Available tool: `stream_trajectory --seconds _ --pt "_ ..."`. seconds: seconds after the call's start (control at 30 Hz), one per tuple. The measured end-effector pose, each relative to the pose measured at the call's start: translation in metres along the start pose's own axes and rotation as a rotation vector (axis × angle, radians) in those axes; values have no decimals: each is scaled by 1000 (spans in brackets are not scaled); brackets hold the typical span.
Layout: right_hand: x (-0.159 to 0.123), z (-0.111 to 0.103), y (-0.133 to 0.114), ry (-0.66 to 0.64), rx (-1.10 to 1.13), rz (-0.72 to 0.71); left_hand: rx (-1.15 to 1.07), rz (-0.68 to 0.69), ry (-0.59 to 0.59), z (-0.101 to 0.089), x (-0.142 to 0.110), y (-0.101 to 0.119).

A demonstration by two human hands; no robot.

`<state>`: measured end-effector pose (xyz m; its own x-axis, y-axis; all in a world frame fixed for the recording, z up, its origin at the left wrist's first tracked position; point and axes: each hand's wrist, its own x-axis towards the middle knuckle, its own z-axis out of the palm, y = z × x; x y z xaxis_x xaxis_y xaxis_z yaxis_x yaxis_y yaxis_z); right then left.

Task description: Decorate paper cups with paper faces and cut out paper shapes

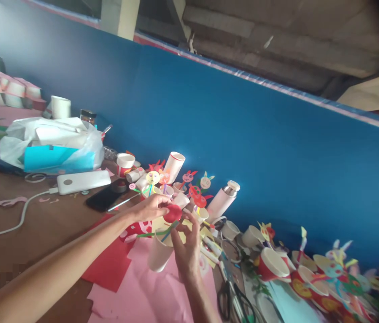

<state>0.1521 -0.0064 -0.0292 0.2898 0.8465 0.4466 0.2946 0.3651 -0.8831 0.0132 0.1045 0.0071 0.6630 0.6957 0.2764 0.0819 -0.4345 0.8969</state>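
My left hand point(150, 208) comes in from the lower left and pinches a red paper shape point(172, 213) between thumb and fingers. My right hand point(187, 244) rises from the bottom, its fingertips closed around thin green and blue straws point(164, 232) just under the red shape. These straws run down to a white paper cup point(160, 252), which hangs tilted below my hands. Sheets of pink paper point(142, 287) and red paper point(108, 264) lie beneath.
Finished paper-cup figures point(330, 278) and a pink steel flask point(221, 202) line the blue wall. Black-handled scissors point(233, 298) lie at lower right. A phone point(105, 197), a white power bank point(83, 181) with its cable, and a plastic bag point(51, 143) sit on the brown table to the left.
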Motion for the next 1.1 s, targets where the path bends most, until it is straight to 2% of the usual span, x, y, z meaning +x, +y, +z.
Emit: stream_trajectory --seconds 0.1,0.23,0.4,0.53,0.77,1.1 --pt "-1 1 1 -29 4 3 18 -42 -10 -1 -4 -3" --pt "0 1 1 -27 -8 -18 -29 -73 58 2 -6 -3" --pt "-1 0 -4 -15 -45 13 -143 -121 96 8 -8 4" --pt "-1 -1 -4 -6 -97 -18 -203 -140 114 12 -9 10" --pt "0 -3 0 19 -86 -54 -233 -168 197 25 -9 8" --pt "2 -7 7 59 -193 -171 -364 -194 175 39 -11 4"
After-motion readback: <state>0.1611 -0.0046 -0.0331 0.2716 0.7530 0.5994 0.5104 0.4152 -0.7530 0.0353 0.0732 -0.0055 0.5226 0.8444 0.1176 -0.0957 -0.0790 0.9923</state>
